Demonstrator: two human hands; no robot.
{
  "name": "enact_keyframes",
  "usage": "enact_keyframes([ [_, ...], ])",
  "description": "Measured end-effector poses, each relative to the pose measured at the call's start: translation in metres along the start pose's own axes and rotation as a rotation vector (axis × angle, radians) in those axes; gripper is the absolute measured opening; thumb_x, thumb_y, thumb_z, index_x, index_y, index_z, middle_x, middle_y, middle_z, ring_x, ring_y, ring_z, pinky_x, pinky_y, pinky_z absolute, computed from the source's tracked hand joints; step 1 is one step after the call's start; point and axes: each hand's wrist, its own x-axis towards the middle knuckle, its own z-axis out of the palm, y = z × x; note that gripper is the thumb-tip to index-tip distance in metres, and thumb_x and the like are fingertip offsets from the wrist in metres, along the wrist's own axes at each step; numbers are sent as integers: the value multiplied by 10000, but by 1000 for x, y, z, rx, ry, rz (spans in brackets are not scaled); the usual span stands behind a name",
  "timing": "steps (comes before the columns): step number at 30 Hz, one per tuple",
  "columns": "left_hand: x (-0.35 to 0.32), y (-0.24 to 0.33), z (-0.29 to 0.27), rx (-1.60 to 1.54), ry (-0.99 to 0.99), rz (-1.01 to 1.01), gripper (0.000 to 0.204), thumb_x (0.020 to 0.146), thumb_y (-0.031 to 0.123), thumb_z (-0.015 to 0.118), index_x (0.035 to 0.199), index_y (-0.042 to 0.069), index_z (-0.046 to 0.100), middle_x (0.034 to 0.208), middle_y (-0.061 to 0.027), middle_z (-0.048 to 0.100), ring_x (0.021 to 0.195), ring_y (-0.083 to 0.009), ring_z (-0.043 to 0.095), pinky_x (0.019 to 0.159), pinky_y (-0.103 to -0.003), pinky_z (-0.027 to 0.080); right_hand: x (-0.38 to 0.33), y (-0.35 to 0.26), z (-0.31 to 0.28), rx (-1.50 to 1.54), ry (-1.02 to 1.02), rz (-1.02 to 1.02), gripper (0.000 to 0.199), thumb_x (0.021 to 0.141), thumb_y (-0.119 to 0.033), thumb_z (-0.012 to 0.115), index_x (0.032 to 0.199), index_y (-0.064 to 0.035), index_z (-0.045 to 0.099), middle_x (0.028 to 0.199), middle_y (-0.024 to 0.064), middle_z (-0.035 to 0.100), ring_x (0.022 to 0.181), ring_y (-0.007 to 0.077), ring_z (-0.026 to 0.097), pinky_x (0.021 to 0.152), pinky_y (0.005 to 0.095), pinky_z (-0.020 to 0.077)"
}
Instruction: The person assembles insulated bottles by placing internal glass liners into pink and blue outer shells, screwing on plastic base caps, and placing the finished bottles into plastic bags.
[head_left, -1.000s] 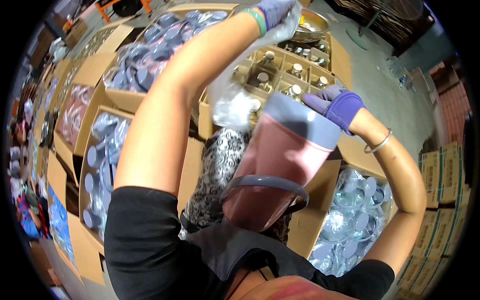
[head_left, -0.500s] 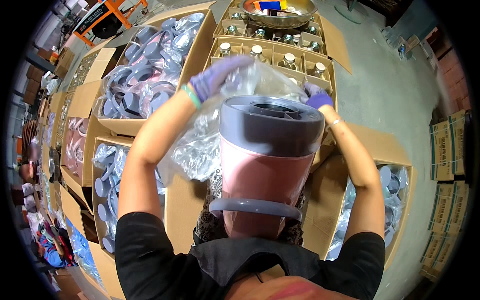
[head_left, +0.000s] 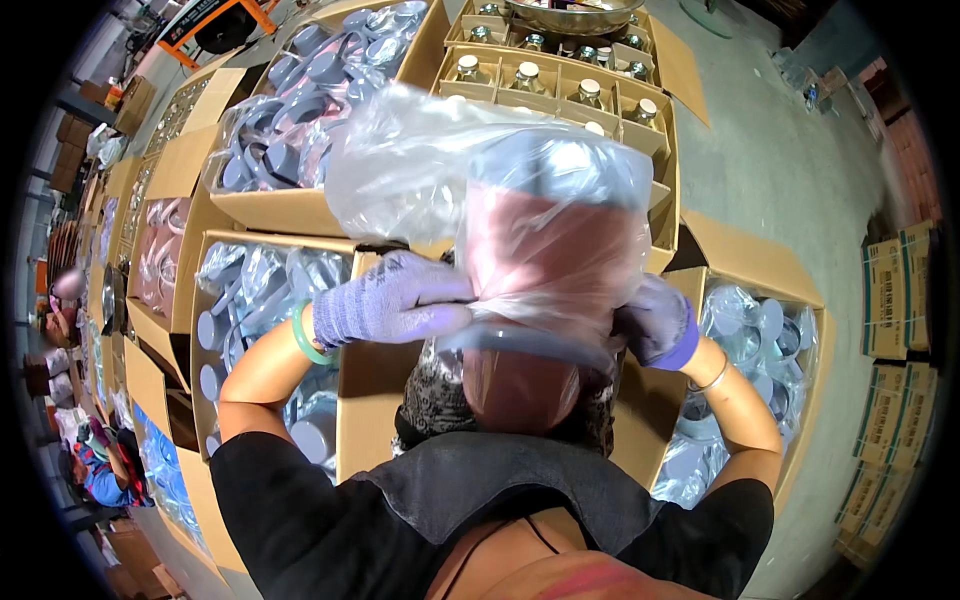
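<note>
A pink jug casing point(head_left: 520, 390) with a grey-blue handle ring point(head_left: 535, 342) stands upright in front of my body, between my knees. A clear plastic bag point(head_left: 560, 215) covers its grey-blue top and upper wall, and a loose part of the bag billows out to the left. My left hand point(head_left: 400, 298), in a purple-grey glove, pinches the bag's edge against the jug's left side, just above the handle. On the right side, my gloved right hand point(head_left: 655, 320) has its fingers curled on the bag; its fingertips are partly hidden behind the jug.
Open cartons stand all round. One at the far left point(head_left: 290, 212) and one at the near left point(head_left: 345, 300) hold bagged grey-blue parts, as does a right carton point(head_left: 820, 390). Ahead, a divided carton point(head_left: 672, 185) holds white-capped glass bottles; a metal bowl point(head_left: 575, 18) sits beyond.
Both hands have come down and toward me, from beyond the jug's rim to its sides. The bag, loose behind the jug before, now covers its top and upper wall.
</note>
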Motion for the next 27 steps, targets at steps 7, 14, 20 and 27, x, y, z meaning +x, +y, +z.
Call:
enact_keyframes([
  [7, -20, 99, 43, -163, -115, 206, 311, 827, 269, 722, 971, 3, 650, 799, -139, 654, 690, -298, 641, 630, -370, 518, -28, -25, 49, 18, -105, 113, 379, 698, -10, 614, 1075, -20, 653, 973, 170, 640, 935, 376, 590, 834, 423, 496],
  [14, -31, 113, 39, -44, 124, -123, 184, 895, 211, 645, 904, 32, 686, 722, -108, 652, 579, -132, 609, 532, -274, 489, -60, -27, 66, 0, 2, 174, 204, 777, -61, 582, 961, -29, 665, 880, 185, 639, 888, 361, 616, 831, 408, 510],
  [20, -81, 124, -28, -1012, 553, 98, 254, 955, 71, 549, 1169, -62, 579, 828, -5, 579, 676, -55, 535, 586, -187, 426, -47, 2, 52, -40, 100, 653, 178, 843, -150, 578, 922, -14, 661, 745, 134, 666, 642, 221, 644, 621, 360, 506],
  [27, -95, 181, -76, -552, 1181, -90, 235, 1006, 337, 531, 922, 133, 614, 626, 96, 493, 471, -22, 447, 439, -184, 387, 91, -147, -52, 694, 244, 101, 123, 825, -36, 662, 942, 0, 678, 816, 132, 693, 611, 145, 642, 518, 250, 499],
])
